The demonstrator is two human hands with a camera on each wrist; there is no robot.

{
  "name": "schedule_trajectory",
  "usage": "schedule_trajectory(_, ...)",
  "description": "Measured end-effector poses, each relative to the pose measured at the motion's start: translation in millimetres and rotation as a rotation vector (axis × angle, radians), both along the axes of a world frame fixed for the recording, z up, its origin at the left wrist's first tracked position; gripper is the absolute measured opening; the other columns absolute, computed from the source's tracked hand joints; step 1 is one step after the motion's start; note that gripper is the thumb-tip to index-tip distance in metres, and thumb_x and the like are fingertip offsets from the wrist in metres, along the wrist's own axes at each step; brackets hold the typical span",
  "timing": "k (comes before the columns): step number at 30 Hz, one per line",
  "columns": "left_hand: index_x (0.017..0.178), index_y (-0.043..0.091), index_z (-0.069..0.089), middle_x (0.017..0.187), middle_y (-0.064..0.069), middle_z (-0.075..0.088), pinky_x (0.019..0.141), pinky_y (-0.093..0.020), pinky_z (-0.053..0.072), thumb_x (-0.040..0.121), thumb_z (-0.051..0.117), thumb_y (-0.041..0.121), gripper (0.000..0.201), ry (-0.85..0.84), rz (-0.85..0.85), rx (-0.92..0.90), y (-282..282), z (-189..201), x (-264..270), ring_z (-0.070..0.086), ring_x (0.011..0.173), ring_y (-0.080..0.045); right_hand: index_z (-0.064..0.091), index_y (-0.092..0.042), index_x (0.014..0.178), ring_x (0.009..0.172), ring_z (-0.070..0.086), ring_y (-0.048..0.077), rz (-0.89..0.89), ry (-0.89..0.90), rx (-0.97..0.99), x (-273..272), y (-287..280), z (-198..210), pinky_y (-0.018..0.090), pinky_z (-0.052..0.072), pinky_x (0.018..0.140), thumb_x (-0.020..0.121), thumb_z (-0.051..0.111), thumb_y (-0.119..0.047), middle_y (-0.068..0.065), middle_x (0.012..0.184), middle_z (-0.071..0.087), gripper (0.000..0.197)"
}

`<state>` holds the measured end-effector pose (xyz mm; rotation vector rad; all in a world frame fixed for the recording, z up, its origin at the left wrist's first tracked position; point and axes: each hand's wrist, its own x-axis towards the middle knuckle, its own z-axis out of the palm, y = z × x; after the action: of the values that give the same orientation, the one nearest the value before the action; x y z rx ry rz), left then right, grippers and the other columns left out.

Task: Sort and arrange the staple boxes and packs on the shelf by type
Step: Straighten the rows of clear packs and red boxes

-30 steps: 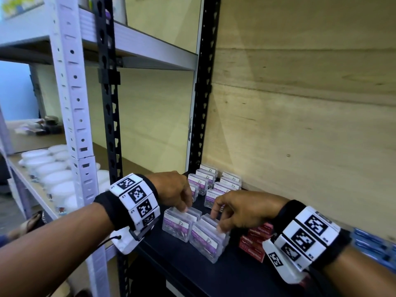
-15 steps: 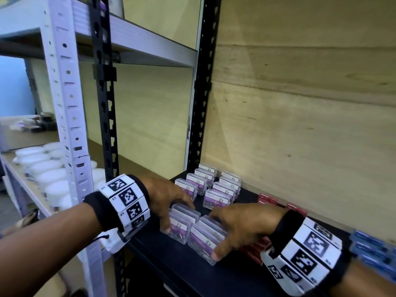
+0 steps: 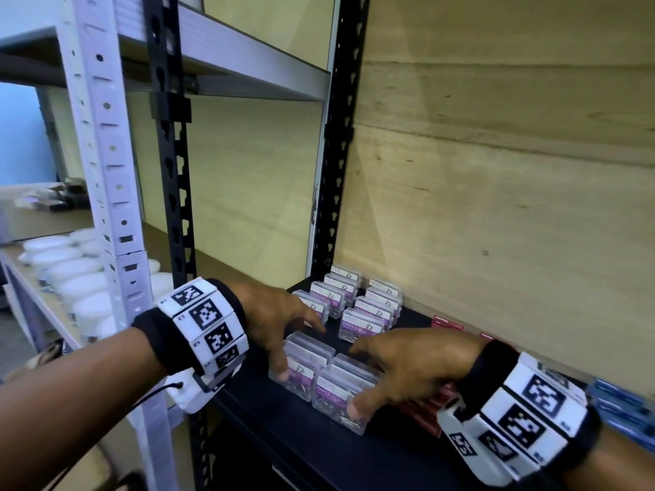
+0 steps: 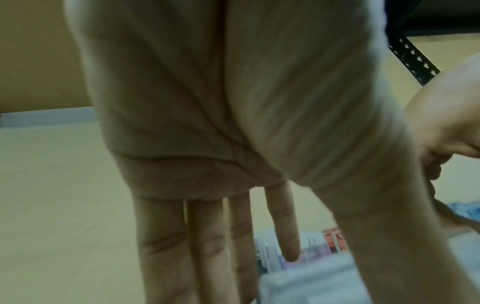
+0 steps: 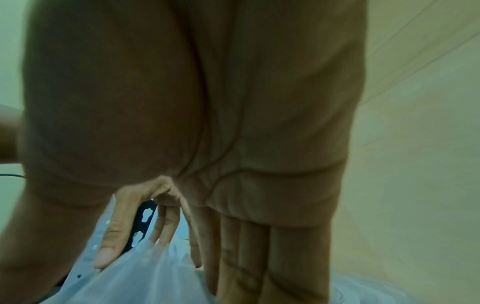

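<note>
The left hand point(image 3: 280, 320) is gripping the clear paper-clip box stack point(image 3: 301, 366) at seven o'clock on the black shelf point(image 3: 319, 451); the right hand point(image 3: 407, 366) is clasping its neighbour stack point(image 3: 340, 395) at five. Squeezing unevenly is risking boxes slipping off the front edge.

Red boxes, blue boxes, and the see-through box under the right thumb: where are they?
red boxes point(image 3: 447, 321), head view, top of the back one.
blue boxes point(image 3: 618, 402), head view, top face.
see-through box point(image 3: 331, 393), head view, its purple label.
</note>
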<state>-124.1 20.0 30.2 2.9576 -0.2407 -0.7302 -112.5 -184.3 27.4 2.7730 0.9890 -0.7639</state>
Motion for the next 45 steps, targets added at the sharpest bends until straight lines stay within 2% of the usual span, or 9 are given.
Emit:
schedule_trajectory(3, 0.141, 0.044, 0.038, 0.129, 0.015, 0.054, 0.096, -0.029, 0.037, 0.072, 0.081, 0.044, 0.08, -0.002, 0.056, -0.1, 8, 15, 4, 0.049, 0.104, -0.007, 0.032, -0.033, 0.15, 0.119, 0.056, 0.014, 0.003, 0.011, 0.034, 10, -3, 18, 0.034, 0.044, 0.104, 0.075, 0.073, -0.062, -0.012, 0.136, 0.058, 0.091)
schedule_trajectory(7, 0.134, 0.04, 0.05, 0.134, 0.014, 0.053, 0.104, -0.031, 0.037, 0.082, 0.064, 0.06, 0.058, -0.152, 0.088, -0.131, 18, 26, 22, 0.051, 0.113, -0.007, 0.045, -0.032, 0.143, 0.105, 0.06, 0.011, -0.049, -0.025, 0.081, 40, -6, 37, 0.033, 0.046, 0.1, 0.076, 0.081, -0.045, -0.012, 0.128, 0.062, 0.077)
schedule_trajectory(11, 0.125, 0.035, 0.061, 0.13, 0.008, 0.057, 0.096, -0.029, 0.042, 0.092, 0.055, 0.052, 0.037, -0.287, 0.095, -0.043, 21, 19, 50, 0.054, 0.109, -0.011, 0.057, -0.025, 0.133, 0.1, 0.059, 0.01, -0.043, -0.162, 0.083, 72, 1, 40, 0.027, 0.045, 0.089, 0.084, 0.076, -0.034, -0.01, 0.12, 0.068, 0.054)
schedule_trajectory(19, 0.129, 0.029, 0.06, 0.13, 0.006, 0.057, 0.093, -0.025, 0.038, 0.098, 0.053, 0.035, 0.032, -0.241, 0.046, 0.016, 23, 4, 85, 0.053, 0.116, -0.014, 0.066, -0.021, 0.11, 0.098, 0.064, 0.016, -0.023, -0.183, 0.068, 102, 21, 14, 0.032, 0.052, 0.089, 0.083, 0.078, -0.029, -0.005, 0.108, 0.07, 0.031)
schedule_trajectory(24, 0.128, 0.031, 0.061, 0.104, 0.01, 0.062, 0.088, -0.024, 0.041, 0.097, 0.058, 0.025, 0.032, -0.146, 0.03, -0.043, 24, -5, 94, 0.057, 0.108, -0.013, 0.063, -0.023, 0.103, 0.09, 0.068, 0.018, -0.023, -0.155, 0.067, 108, 28, 5, 0.031, 0.054, 0.081, 0.083, 0.078, -0.023, -0.002, 0.102, 0.071, 0.025)
schedule_trajectory(27, 0.125, 0.036, 0.061, 0.099, 0.013, 0.058, 0.087, -0.025, 0.041, 0.097, 0.058, 0.027, 0.03, -0.137, 0.022, -0.054, 23, -9, 95, 0.056, 0.102, -0.011, 0.061, -0.022, 0.108, 0.09, 0.07, 0.019, -0.045, -0.125, 0.078, 106, 28, 3, 0.03, 0.053, 0.077, 0.085, 0.076, -0.021, 0.0, 0.103, 0.071, 0.027)
schedule_trajectory(33, 0.126, 0.035, 0.063, 0.122, 0.01, 0.064, 0.096, -0.026, 0.044, 0.096, 0.059, 0.024, 0.031, -0.1, -0.013, -0.127, 15, -7, 84, 0.057, 0.112, -0.01, 0.057, -0.021, 0.123, 0.087, 0.067, 0.013, -0.1, 0.006, 0.114, 95, 24, 6, 0.023, 0.05, 0.073, 0.085, 0.076, -0.02, -0.004, 0.1, 0.073, 0.041)
schedule_trajectory(39, 0.127, 0.031, 0.064, 0.13, 0.009, 0.061, 0.09, -0.02, 0.039, 0.097, 0.059, 0.021, 0.032, -0.083, -0.058, -0.146, 4, -5, 72, 0.055, 0.116, -0.01, 0.06, -0.022, 0.13, 0.098, 0.068, 0.013, -0.06, 0.002, 0.098, 79, 20, 7, 0.03, 0.052, 0.092, 0.086, 0.075, -0.026, -0.006, 0.107, 0.074, 0.047)
schedule_trajectory(45, 0.127, 0.031, 0.064, 0.134, 0.011, 0.059, 0.095, -0.021, 0.04, 0.096, 0.059, 0.021, 0.033, -0.045, -0.074, -0.171, -2, -5, 59, 0.054, 0.118, -0.008, 0.06, -0.019, 0.13, 0.096, 0.07, 0.015, -0.068, 0.083, 0.134, 63, 15, 8, 0.023, 0.051, 0.079, 0.089, 0.072, -0.023, -0.003, 0.108, 0.075, 0.043)
